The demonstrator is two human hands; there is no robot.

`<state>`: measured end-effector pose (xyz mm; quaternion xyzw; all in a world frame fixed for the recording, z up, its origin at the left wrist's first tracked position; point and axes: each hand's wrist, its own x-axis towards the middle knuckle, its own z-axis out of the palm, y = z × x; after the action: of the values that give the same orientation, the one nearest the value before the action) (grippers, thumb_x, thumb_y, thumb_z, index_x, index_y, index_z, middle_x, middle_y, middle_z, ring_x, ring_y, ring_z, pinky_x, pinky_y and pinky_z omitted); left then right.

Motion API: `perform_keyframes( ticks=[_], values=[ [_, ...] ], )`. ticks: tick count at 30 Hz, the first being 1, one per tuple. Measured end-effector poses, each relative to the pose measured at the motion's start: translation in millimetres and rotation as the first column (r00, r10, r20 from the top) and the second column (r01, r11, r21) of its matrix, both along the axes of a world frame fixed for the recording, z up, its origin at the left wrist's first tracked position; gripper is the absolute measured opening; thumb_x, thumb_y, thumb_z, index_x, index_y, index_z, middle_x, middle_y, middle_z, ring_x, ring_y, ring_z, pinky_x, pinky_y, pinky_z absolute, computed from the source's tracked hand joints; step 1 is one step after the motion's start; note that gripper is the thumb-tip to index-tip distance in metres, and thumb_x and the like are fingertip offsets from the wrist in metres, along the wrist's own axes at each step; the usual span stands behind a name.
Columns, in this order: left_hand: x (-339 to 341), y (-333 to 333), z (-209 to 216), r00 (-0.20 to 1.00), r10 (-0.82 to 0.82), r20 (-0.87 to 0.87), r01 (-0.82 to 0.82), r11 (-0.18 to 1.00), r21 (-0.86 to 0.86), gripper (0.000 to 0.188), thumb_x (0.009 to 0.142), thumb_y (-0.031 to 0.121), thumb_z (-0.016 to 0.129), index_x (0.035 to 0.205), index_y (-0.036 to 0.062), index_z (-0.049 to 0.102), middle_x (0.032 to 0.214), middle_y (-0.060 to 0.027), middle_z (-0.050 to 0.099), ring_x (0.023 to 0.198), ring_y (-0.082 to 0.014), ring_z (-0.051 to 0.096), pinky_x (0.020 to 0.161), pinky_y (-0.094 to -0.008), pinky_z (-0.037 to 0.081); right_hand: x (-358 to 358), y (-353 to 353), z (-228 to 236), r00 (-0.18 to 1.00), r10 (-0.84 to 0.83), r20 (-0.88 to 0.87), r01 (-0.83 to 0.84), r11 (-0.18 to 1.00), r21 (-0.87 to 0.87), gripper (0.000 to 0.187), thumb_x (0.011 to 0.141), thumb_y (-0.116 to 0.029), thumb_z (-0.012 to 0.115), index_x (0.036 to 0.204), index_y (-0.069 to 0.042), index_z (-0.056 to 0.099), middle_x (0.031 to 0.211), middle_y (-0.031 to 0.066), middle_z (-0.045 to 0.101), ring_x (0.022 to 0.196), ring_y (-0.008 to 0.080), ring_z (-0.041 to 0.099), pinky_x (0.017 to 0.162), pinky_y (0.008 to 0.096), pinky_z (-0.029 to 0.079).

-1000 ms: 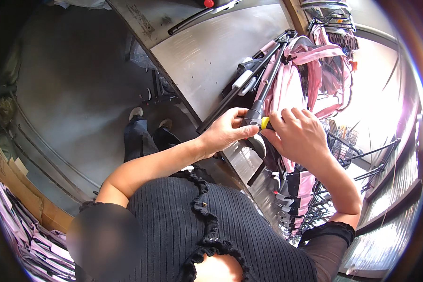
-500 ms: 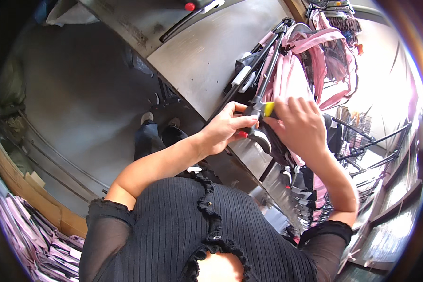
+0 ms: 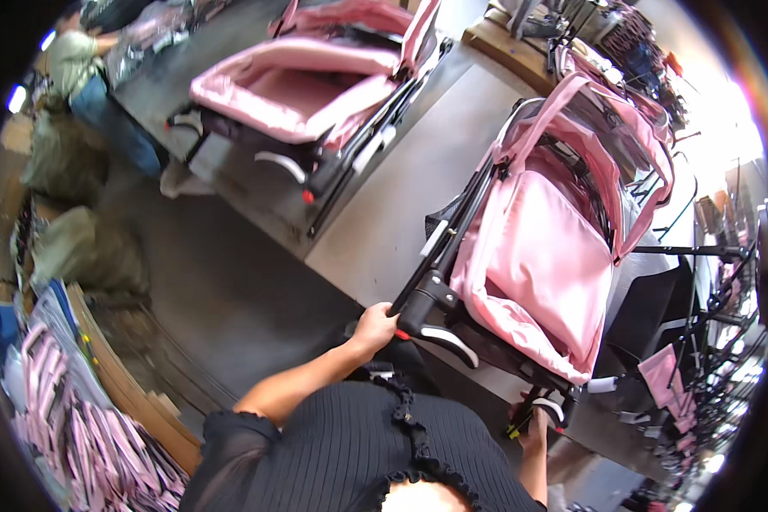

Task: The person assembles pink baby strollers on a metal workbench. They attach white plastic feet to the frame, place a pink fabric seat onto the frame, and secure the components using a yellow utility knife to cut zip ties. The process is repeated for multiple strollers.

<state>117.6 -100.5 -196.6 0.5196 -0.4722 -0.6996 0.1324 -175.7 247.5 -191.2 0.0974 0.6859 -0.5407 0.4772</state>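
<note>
A pink fabric stroller (image 3: 542,256) with a black tube frame lies on the metal table right in front of me, its fabric seat spread open. My left hand (image 3: 375,330) is closed round the black frame at the near left corner, beside a black joint (image 3: 433,294) and a curved white lever (image 3: 450,344). At the near right corner my right hand (image 3: 533,422) is closed on the frame, by a second white lever (image 3: 551,413). A small yellow-green piece (image 3: 513,429) shows at that hand; its kind is unclear.
Another pink stroller (image 3: 307,94) sits farther left on the table (image 3: 350,260). At the far left stands a person (image 3: 81,77) by clear plastic bags. Folded pink fabric parts (image 3: 85,418) fill a box at lower left. Black frames (image 3: 708,290) crowd the right side.
The stroller's pink body has been spread from a narrow bundle to a wide shape. My hands have moved apart, the right one down to the near right corner. My view has shifted, showing more leftward.
</note>
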Motion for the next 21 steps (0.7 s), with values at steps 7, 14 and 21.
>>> perform_keyframes(
  ticks=[7,14,21],
  values=[
    [67.0,-71.4,-0.9,0.968,0.232,0.094,-0.187,0.920,-0.344,0.014,0.077,0.009,0.064,0.087,-0.0005,0.065,0.075,-0.0083,0.067,0.073,-0.0132,0.061,0.066,-0.0328,0.047,69.9,-125.4,30.5,0.998,0.036,0.048,-0.037,0.999,0.031,0.043,0.091,-0.052,0.048,0.073,-0.013,0.055,0.055,0.0036,0.055,0.044,0.0164,0.052,0.043,0.0301,0.044],
    [158.6,-182.0,-2.6,0.928,0.124,0.351,-0.017,0.956,-0.293,0.010,0.088,0.013,0.050,0.092,0.0078,0.057,0.079,-0.0019,0.057,0.069,-0.0124,0.053,0.060,-0.0302,0.045,118.5,-234.1,27.5,0.994,0.102,-0.026,-0.104,0.991,-0.086,0.036,0.093,-0.044,0.050,0.085,-0.010,0.054,0.062,0.0040,0.055,0.051,0.0152,0.056,0.047,0.0304,0.046],
    [300.0,-329.3,-31.3,0.915,0.163,0.368,0.176,0.660,-0.730,0.019,0.088,0.018,0.055,0.086,0.0003,0.062,0.072,-0.0039,0.059,0.067,-0.0109,0.050,0.060,-0.0300,0.041,210.4,-394.7,51.2,0.955,0.298,-0.008,-0.292,0.932,-0.216,0.019,0.094,-0.019,0.044,0.097,-0.001,0.047,0.064,0.0105,0.055,0.053,0.0184,0.056,0.045,0.0314,0.047]
  ],
)
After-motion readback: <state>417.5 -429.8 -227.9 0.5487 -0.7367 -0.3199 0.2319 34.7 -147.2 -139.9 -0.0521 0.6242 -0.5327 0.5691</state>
